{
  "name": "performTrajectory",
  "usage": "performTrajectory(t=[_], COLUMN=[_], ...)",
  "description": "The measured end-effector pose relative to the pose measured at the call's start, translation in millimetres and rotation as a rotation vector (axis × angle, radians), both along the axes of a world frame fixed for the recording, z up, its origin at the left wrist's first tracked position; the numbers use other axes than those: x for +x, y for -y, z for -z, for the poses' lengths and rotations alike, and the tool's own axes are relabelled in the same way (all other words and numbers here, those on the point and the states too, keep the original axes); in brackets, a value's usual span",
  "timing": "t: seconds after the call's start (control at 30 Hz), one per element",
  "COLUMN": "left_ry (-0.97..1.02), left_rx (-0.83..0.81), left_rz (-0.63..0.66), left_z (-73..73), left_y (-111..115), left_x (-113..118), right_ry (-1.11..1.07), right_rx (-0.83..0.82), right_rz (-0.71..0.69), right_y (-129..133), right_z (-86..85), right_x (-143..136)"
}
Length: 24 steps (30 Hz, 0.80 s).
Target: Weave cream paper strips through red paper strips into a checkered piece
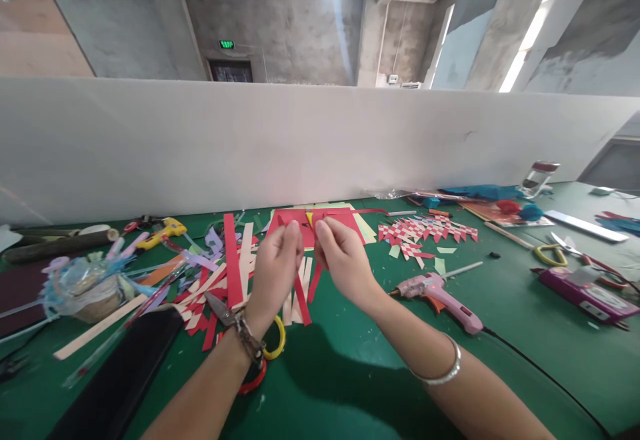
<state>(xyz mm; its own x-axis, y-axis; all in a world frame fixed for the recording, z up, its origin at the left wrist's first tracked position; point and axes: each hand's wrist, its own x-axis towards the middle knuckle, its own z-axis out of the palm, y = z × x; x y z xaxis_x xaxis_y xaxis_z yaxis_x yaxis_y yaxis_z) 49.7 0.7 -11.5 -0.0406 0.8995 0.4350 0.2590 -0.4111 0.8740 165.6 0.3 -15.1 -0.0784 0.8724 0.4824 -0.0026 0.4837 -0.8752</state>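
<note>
Both my left hand (280, 260) and my right hand (343, 253) are raised close together over the middle of the table, fingers pinched. What they hold is hidden or blends into the red sheet (356, 227) behind. A small yellow piece (309, 217) shows between the fingertips. Below my hands are red paper strips (301, 299) and cream paper strips (287, 308); whether they hang from the fingers or lie on the table, I cannot tell. Scissors (280, 339) with yellow and red handles lie partly under my left wrist.
A pink glue gun (450, 299) with a cord lies at right, below woven red-and-white paper pieces (420, 230). Further right are a purple box (583, 293) and more scissors (550, 253). Loose strips (230, 260), a yellow glue gun (163, 233) and a black case (125, 367) crowd the left.
</note>
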Motion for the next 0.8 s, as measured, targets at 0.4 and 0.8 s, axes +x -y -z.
performTrajectory(t=[0.4, 0.8], left_ry=[-0.546, 0.124], left_rx=[-0.139, -0.265], left_rz=[-0.211, 0.413], left_z=[1.9, 11.4], left_y=[-31, -32], left_x=[-55, -32], right_ry=[-0.028, -0.268], right_rx=[-0.051, 0.106], right_rz=[-0.299, -0.297], right_y=[-1, -5], right_z=[-18.2, -21.3], right_x=[23, 40])
